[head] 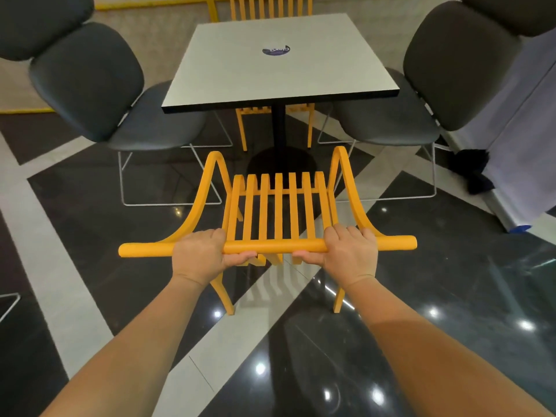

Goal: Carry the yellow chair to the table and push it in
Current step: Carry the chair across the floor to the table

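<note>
The yellow chair (278,206) with slatted seat and back is in front of me, its seat facing the table. My left hand (200,255) and my right hand (349,251) are both shut on the round top rail of its backrest, one on each side of the slats. Its rear legs are close to the floor; I cannot tell whether they touch it. The square grey table (316,73) with a black pedestal stands just beyond the chair. The chair's front edge is short of the table's near edge.
A dark padded chair (99,94) stands at the table's left and another (436,85) at its right, leaving a gap between them. A second yellow chair (270,7) is tucked in on the far side. A dark bag (472,170) lies at the right wall.
</note>
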`<state>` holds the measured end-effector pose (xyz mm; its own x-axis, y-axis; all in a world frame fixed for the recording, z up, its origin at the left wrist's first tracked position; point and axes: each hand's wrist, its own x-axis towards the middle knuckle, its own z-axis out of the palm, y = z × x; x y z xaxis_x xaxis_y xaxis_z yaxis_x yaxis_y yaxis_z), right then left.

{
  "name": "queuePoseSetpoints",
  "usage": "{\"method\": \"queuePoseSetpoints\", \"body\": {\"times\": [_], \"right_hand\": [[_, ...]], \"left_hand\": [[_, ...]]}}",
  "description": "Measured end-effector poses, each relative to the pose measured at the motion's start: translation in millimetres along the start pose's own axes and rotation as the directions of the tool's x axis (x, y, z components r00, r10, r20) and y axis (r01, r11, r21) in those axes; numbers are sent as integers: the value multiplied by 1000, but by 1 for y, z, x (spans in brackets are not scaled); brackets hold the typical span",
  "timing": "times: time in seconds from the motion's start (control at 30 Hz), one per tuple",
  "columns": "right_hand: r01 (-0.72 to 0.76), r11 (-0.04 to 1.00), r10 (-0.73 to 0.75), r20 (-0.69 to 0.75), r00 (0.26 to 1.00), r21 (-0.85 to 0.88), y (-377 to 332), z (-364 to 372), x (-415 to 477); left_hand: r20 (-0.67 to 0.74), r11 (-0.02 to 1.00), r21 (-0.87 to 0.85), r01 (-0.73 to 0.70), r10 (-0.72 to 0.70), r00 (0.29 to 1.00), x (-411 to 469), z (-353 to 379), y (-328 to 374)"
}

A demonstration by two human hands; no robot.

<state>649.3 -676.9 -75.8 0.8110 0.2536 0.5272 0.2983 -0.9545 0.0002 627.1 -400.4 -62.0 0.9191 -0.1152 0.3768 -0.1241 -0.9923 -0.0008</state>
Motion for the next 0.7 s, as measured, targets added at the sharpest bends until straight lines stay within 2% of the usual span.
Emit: {"method": "queuePoseSetpoints", "body": {"times": [0.7], "right_hand": [[11,1000,-10,-40,999,17,34,54,81]], "left_hand": [[-13,1000,-7,-4,4,1000,89,32,-6]]}}
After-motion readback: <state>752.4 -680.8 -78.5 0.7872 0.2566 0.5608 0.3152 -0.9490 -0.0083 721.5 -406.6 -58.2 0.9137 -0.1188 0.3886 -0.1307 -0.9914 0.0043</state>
